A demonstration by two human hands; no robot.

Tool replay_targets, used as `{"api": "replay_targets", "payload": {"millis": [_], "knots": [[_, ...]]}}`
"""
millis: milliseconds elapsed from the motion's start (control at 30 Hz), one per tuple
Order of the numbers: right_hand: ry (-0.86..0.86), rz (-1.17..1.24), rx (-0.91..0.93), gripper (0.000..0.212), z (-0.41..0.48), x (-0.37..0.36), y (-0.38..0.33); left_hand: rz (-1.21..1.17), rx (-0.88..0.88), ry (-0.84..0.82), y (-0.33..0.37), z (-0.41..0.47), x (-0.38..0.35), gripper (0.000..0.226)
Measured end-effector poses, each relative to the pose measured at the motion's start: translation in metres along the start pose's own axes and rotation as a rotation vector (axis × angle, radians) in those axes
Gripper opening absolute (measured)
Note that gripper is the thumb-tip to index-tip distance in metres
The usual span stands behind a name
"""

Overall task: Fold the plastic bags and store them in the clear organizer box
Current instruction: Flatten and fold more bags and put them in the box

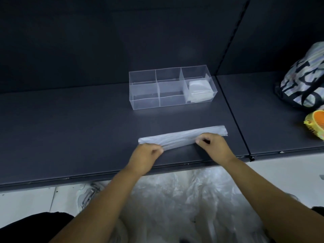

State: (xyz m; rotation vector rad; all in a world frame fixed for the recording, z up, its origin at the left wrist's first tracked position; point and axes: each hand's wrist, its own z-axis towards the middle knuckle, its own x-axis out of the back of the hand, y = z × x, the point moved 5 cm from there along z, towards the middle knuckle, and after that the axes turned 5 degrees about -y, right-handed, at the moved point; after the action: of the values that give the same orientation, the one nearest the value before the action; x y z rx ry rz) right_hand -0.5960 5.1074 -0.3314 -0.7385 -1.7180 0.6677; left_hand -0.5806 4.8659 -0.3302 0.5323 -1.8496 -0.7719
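Translucent plastic bag (180, 136), folded into a long narrow strip, lies flat on the dark shelf (70, 128), running left to right near its front edge. The left hand (146, 155) has its fingers curled and pinches the strip's near edge close to the left end. The right hand (213, 146), fingers likewise curled, pinches the near edge further right, short of the right end. The clear organizer box (145, 92) stands farther back, well apart from the strip. Folded bags (199, 92) sit in its rightmost section. Nearer, below the shelf, lies a pile of loose bags (175, 199). At far right sit a patterned tote (305, 76) and an orange-and-yellow object (315, 125).
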Motion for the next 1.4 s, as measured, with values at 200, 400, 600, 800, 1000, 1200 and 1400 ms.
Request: {"api": "replay_targets", "payload": {"millis": [200,400,600,800,1000,1200,1400], "knots": [[0.037,0.228,-0.196,0.016,0.018,-0.003,0.014,-0.339,0.32,0.11,-0.051,0.008,0.031,0.017],[0.119,0.273,-0.273,0.006,0.026,-0.009,0.018,0.081,0.255,0.642,-0.033,-0.016,0.036,0.018],[0.136,0.214,-0.301,0.01,0.028,-0.011,0.017,0.559,-0.09,0.123,0.002,-0.006,-0.05,0.067],[0.368,-0.414,-0.033,0.036,0.004,-0.021,-0.032,0.751,-0.033,0.01,-0.017,-0.001,-0.067,0.072],[-0.155,-0.59,0.248,0.057,-0.009,-0.101,-0.026,0.726,-0.061,0.02,-0.017,-0.001,-0.067,0.072],[0.067,-0.731,-0.008,0.075,-0.001,-0.022,0.05,0.757,-0.066,0.013,-0.011,-0.002,-0.065,0.071],[0.147,-0.524,-0.127,0.051,0.014,0.036,0.074,0.783,-0.052,-0.009,-0.009,-0.003,-0.063,0.073]]}}
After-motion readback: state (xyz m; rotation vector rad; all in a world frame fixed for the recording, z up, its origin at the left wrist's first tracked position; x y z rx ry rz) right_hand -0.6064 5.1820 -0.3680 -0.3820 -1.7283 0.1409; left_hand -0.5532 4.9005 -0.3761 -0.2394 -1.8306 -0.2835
